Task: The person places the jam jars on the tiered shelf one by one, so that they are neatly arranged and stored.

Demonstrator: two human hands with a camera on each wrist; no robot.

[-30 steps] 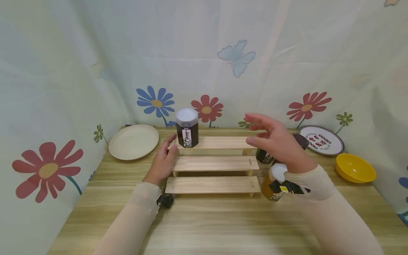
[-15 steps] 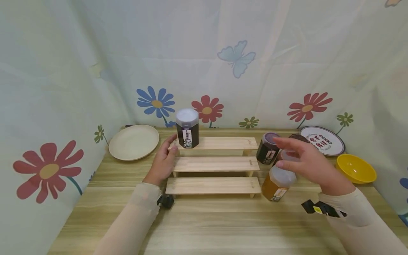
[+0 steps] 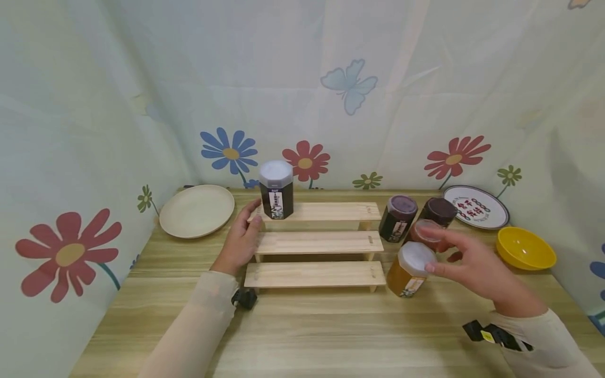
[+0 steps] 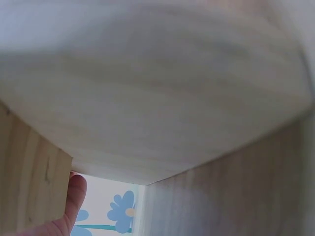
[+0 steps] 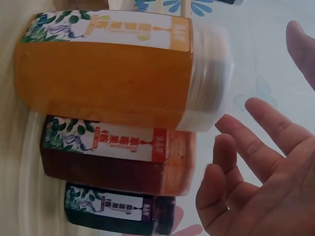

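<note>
A three-step wooden rack [image 3: 315,273] stands mid-table. My left hand [image 3: 240,242] grips its left end, thumb toward the front, fingers along the side; in the left wrist view a finger [image 4: 76,196] shows past a wooden upright. On the top step, beside that hand, stands a dark jar with a white lid [image 3: 276,191]. My right hand [image 3: 477,268] hovers right of an amber jar [image 3: 407,273], fingers spread and bent, holding nothing. In the right wrist view its fingertips are apart from the amber jar's lid [image 5: 209,73]. Behind stand a red jar [image 5: 113,162] and a dark jar [image 3: 398,220].
Another dark-lidded jar [image 3: 439,210] stands at the back of the group. A patterned plate [image 3: 491,220] and a yellow bowl [image 3: 527,249] are at right, a cream plate [image 3: 196,210] at left. A flowered curtain [image 3: 264,79] closes off the back and sides.
My right hand has moved from near the rack's top step, rightward and down toward the front, uncovering the jars and ending beside the amber jar's lid. The left hand and the rack have stayed put.
</note>
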